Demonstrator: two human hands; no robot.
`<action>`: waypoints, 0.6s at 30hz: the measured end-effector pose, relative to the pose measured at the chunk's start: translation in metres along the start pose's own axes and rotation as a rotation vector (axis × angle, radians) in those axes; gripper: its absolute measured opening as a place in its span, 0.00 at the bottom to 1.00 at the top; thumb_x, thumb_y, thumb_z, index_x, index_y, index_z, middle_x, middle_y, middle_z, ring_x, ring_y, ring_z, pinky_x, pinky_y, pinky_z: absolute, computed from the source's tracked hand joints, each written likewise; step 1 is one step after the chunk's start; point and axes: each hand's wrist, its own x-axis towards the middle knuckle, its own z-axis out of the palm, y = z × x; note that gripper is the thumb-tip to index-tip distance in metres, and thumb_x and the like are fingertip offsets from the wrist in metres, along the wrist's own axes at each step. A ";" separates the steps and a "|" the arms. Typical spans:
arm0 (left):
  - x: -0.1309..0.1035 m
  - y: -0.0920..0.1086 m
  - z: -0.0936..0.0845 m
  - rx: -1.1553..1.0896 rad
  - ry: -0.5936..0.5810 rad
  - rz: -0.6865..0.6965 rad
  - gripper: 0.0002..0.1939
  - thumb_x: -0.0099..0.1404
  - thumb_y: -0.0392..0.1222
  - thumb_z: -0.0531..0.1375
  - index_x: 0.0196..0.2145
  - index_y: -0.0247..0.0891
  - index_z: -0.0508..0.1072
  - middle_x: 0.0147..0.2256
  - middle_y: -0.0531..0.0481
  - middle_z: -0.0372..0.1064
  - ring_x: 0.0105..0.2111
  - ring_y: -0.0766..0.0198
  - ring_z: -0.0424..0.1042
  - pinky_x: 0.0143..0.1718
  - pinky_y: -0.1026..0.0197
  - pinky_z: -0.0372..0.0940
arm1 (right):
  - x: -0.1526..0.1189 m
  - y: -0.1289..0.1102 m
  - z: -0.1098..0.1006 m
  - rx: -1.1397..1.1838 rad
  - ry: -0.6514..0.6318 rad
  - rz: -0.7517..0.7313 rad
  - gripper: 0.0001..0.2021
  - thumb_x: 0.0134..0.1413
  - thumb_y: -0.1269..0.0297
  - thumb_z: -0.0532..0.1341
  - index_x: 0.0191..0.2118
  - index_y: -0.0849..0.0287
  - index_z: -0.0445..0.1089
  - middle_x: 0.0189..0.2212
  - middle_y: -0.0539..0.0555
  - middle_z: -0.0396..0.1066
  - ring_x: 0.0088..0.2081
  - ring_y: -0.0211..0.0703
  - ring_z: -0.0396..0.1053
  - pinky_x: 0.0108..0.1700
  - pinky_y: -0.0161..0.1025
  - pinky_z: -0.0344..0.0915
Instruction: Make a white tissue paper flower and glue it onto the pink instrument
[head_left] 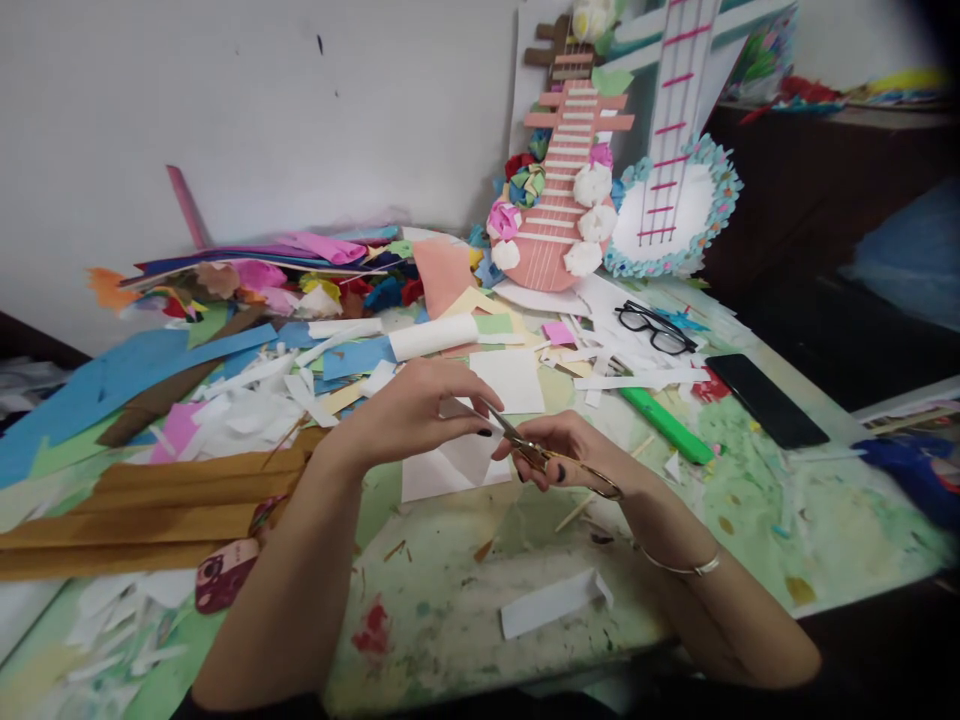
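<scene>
In the head view my right hand [564,450] grips scissors [534,452] with gold-coloured handles, their blades pointing up and left toward my other hand. My left hand [420,410] has thumb and fingers closed on a piece of white paper [469,455], close to the blade tips. How far the paper reaches between the blades is hard to make out. Below both hands a white sheet [427,483] lies on the table. A square of white paper [517,378] lies just beyond my hands, and a folded white strip [556,603] is near the front edge.
A green cutter-like tool [666,425], a black phone [765,400] and black glasses [656,328] lie right. Brown folded paper [150,500] and blue paper [127,375] are left. Paper-made stringed instruments [551,230] stand against the wall. Scraps cover much of the painted table [420,640].
</scene>
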 end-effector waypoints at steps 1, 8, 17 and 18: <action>0.000 0.001 0.000 0.006 -0.007 0.002 0.06 0.62 0.34 0.63 0.38 0.35 0.77 0.33 0.49 0.77 0.34 0.67 0.74 0.36 0.66 0.66 | 0.000 0.000 0.000 0.007 -0.004 0.005 0.33 0.46 0.40 0.65 0.46 0.67 0.72 0.27 0.51 0.66 0.26 0.33 0.61 0.28 0.33 0.57; 0.001 0.002 -0.001 -0.019 -0.087 -0.009 0.05 0.63 0.35 0.62 0.36 0.35 0.79 0.32 0.48 0.77 0.32 0.67 0.73 0.35 0.65 0.64 | 0.000 -0.001 0.001 0.033 -0.001 -0.015 0.31 0.47 0.42 0.65 0.45 0.67 0.71 0.28 0.51 0.66 0.28 0.35 0.61 0.31 0.34 0.58; 0.001 0.002 -0.002 -0.019 -0.112 -0.027 0.06 0.63 0.36 0.60 0.36 0.37 0.78 0.32 0.48 0.76 0.32 0.66 0.73 0.34 0.65 0.64 | 0.002 0.002 0.001 0.050 0.024 0.000 0.29 0.44 0.43 0.68 0.42 0.65 0.68 0.26 0.50 0.67 0.26 0.33 0.60 0.27 0.31 0.54; 0.001 0.002 -0.002 -0.027 -0.114 -0.031 0.06 0.63 0.36 0.60 0.37 0.37 0.78 0.32 0.48 0.77 0.32 0.66 0.73 0.34 0.65 0.64 | 0.002 0.002 0.001 0.044 0.030 0.001 0.30 0.43 0.42 0.68 0.42 0.65 0.68 0.25 0.49 0.66 0.25 0.32 0.59 0.26 0.31 0.53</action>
